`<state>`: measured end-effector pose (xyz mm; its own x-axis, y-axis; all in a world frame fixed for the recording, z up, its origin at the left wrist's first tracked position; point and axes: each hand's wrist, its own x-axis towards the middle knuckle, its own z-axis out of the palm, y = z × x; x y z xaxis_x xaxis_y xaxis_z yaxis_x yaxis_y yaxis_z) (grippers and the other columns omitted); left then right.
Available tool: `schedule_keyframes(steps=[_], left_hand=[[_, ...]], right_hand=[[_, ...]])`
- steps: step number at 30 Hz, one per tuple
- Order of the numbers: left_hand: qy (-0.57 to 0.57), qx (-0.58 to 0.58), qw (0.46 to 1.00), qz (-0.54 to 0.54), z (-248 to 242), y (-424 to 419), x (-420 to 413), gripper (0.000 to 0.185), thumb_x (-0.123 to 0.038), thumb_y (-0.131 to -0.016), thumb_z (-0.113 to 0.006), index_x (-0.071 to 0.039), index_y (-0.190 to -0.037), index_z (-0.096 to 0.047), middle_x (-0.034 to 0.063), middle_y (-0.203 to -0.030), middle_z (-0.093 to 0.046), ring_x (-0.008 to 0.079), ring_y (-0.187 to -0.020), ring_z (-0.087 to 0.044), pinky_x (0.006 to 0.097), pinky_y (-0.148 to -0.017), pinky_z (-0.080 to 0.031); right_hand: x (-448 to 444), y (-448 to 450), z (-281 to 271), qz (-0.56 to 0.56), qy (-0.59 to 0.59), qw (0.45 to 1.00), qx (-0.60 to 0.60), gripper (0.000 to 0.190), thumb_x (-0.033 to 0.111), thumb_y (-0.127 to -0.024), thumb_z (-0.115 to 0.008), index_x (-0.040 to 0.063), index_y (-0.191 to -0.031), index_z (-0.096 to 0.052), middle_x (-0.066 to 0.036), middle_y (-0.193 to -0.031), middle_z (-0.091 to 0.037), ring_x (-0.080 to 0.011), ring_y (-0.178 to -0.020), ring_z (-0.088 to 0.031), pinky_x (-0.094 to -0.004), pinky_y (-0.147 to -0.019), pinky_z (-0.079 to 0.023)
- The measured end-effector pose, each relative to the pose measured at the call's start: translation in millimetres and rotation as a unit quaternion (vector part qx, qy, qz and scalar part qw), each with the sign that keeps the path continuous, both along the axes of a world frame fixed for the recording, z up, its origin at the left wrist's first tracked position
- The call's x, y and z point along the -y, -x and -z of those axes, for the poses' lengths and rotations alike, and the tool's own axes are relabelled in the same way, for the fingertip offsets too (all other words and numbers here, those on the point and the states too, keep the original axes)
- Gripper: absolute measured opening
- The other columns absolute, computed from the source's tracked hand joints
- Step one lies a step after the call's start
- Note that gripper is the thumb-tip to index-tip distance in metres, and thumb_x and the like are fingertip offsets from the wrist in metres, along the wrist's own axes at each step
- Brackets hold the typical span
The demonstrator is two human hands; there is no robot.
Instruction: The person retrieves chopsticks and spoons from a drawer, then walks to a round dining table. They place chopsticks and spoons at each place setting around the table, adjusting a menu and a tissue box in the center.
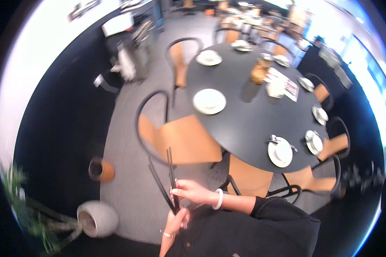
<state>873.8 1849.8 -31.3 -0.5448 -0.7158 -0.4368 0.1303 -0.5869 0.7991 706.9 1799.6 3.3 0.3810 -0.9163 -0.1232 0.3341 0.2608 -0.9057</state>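
Note:
In front of my black top, my left hand (178, 220) is closed around the lower ends of several thin black chopsticks (162, 186). My right hand (193, 191), with a white bangle at its wrist, has its thumb and fingers on the upright sticks just above. One or more sticks lean away to the left of these; the exact number is unclear. A wooden chair (189, 141) with a black curved frame stands beyond the hands. Past it, a white plate with a bowl (209, 101) sits on the round dark table (244, 125), apart from both hands.
Another place setting (280, 152) with a white bowl and cutlery lies near the table's front edge. Mid-table are a woven amber-coloured holder (260, 72), a white container (275, 89) and printed sheets (291, 88). A grey planter (99, 218) and an orange-brown pot (103, 169) stand at left.

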Motion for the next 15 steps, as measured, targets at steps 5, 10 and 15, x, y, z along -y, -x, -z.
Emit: schedule_keyframes(steps=[5,10,15], left_hand=[[-0.008,-0.102,0.989,0.103,-7.8,-3.6,67.4,0.018,-0.018,-0.084,-0.051,-0.007,-0.074,-0.042,0.0033,-0.056,-0.048,0.0056,-0.037,-0.036,0.0187,-0.035,-0.03],[0.067,-0.058,0.961,0.26,-18.4,-25.2,137.8,0.018,-0.018,-0.084,-0.051,-0.006,-0.071,-0.045,0.0033,-0.058,-0.049,0.0063,-0.039,-0.038,0.0196,-0.036,-0.031],[0.005,-0.132,0.934,0.332,-9.3,-70.2,175.6,0.019,-0.016,-0.086,-0.049,-0.008,-0.073,-0.037,0.0019,-0.056,-0.041,0.0095,-0.047,-0.034,0.0234,-0.043,-0.029]], right_hand=[[33.6,7.8,-26.9,0.067,-0.016,0.996,0.062,0.021,0.028,-0.091,-0.044,0.008,-0.095,-0.05,-0.003,-0.093,-0.058,-0.0139,-0.09,-0.057,-0.0306,-0.077,-0.046],[54.4,-7.5,-44.7,0.216,0.062,0.972,0.064,0.015,0.019,-0.091,-0.043,0.008,-0.1,-0.045,-0.005,-0.088,-0.056,-0.0166,-0.085,-0.058,-0.0339,-0.076,-0.049],[79.0,1.3,-78.4,0.494,0.086,0.852,0.148,0.015,0.023,-0.091,-0.045,0.009,-0.094,-0.046,-0.003,-0.079,-0.054,-0.0175,-0.072,-0.059,-0.0304,-0.066,-0.05]])
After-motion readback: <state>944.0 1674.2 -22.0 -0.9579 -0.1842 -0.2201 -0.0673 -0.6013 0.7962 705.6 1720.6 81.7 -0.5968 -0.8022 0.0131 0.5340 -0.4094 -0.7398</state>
